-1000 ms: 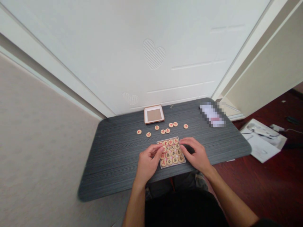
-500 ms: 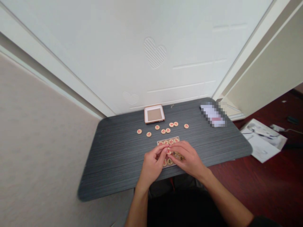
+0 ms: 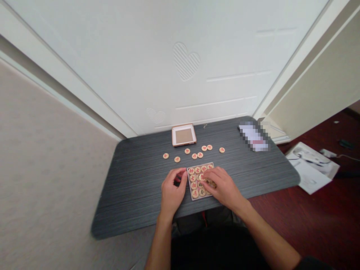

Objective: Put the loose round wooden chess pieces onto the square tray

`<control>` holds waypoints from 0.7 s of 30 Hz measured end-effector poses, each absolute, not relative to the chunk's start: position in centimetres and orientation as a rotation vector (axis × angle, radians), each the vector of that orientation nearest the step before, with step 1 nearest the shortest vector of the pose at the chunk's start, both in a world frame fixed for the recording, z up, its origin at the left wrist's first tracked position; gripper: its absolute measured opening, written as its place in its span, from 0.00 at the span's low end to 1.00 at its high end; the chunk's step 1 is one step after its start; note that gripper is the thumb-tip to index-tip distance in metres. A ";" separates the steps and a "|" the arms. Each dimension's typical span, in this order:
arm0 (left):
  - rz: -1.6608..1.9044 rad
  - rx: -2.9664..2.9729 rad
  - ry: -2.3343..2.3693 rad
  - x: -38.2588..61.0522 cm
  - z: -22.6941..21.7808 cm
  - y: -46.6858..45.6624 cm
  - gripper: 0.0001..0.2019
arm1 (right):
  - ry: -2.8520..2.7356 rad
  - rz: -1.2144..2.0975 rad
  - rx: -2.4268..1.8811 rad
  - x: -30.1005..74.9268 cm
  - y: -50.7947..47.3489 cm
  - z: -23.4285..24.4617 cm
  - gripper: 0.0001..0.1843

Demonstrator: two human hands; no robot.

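A small square tray (image 3: 191,196) packed with round wooden chess pieces marked in red and black lies near the front of a dark grey table (image 3: 135,187). My right hand (image 3: 221,187) rests over the tray's right half, fingers curled and pinched on a piece. My left hand (image 3: 172,189) sits just left of the tray, fingers curled loosely beside its edge with nothing visible in them. Several loose pieces (image 3: 197,155) with red marks lie in a row behind the tray.
A square lid or box (image 3: 183,135) with an orange rim stands at the back by the white door. A blurred-out object (image 3: 254,137) lies at the back right. Papers (image 3: 312,167) and cables lie on the dark red floor to the right.
My left hand has drawn back off the tray to its left side. My right hand has stayed over the tray's right half, and more pieces on the left now show.
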State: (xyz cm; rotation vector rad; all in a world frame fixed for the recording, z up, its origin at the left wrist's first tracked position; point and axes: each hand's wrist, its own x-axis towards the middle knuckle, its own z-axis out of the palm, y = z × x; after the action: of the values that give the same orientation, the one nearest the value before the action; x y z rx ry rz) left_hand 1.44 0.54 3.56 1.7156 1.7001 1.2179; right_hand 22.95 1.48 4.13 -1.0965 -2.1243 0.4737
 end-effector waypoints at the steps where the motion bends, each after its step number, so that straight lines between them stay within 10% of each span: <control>1: 1.211 1.730 1.695 1.4 3.3 0.5 0.08 | -2.145 0.471 -1.109 22.8 1.5 4.0 0.03; 21: 1.189 1.804 1.545 1.9 2.3 0.1 0.05 | -2.222 0.423 -1.201 21.9 1.7 2.5 0.04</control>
State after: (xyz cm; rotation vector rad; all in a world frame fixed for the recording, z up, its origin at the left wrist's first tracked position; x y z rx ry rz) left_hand 1.94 0.10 2.28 1.8043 1.5453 1.1893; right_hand 21.86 1.74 2.46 -1.2012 -2.2223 0.4228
